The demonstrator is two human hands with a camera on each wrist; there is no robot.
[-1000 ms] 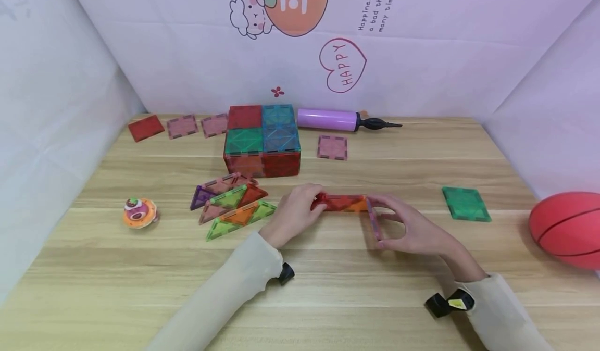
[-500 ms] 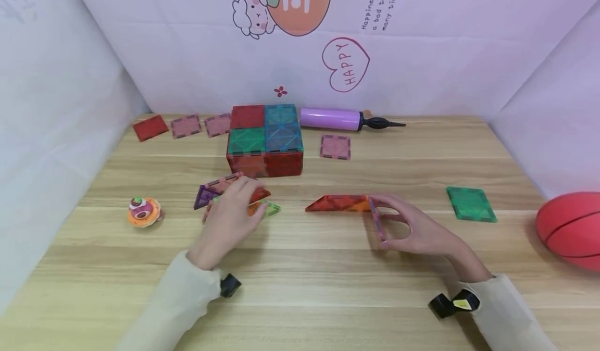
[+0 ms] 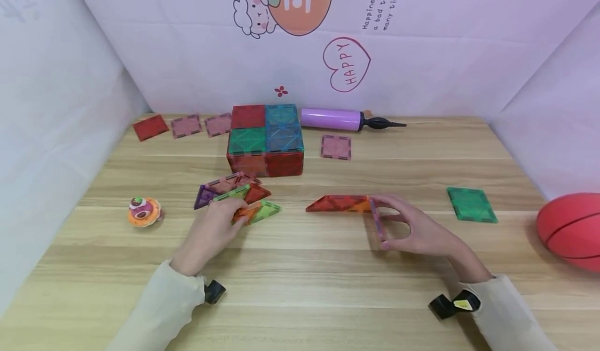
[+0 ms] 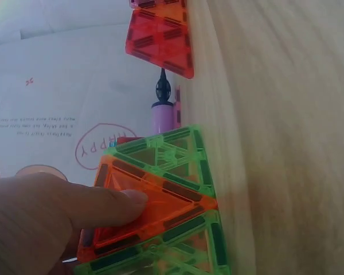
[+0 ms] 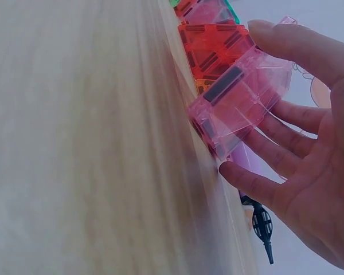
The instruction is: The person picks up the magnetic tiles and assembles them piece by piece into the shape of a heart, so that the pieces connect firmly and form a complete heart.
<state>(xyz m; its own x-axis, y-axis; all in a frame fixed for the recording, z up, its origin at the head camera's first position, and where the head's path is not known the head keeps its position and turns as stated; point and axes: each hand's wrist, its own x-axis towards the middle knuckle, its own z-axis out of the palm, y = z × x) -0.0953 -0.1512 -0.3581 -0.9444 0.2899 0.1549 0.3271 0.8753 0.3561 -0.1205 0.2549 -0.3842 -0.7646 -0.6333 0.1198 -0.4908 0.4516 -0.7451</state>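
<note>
Head view: left hand [image 3: 211,231] pinches an orange triangular magnetic tile [image 4: 166,201] between green triangles [image 4: 155,156], while right hand [image 3: 412,230] pinches an upright pink tile [image 3: 377,223].

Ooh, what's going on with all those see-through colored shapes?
A person's left hand pinches a see-through orange triangle between two green triangles. Their right hand holds a see-through pink tile on edge, at the orange end of a red and orange strip on the wooden table. Farther back sits a boxy block of tiles with red, green and blue on top.
</note>
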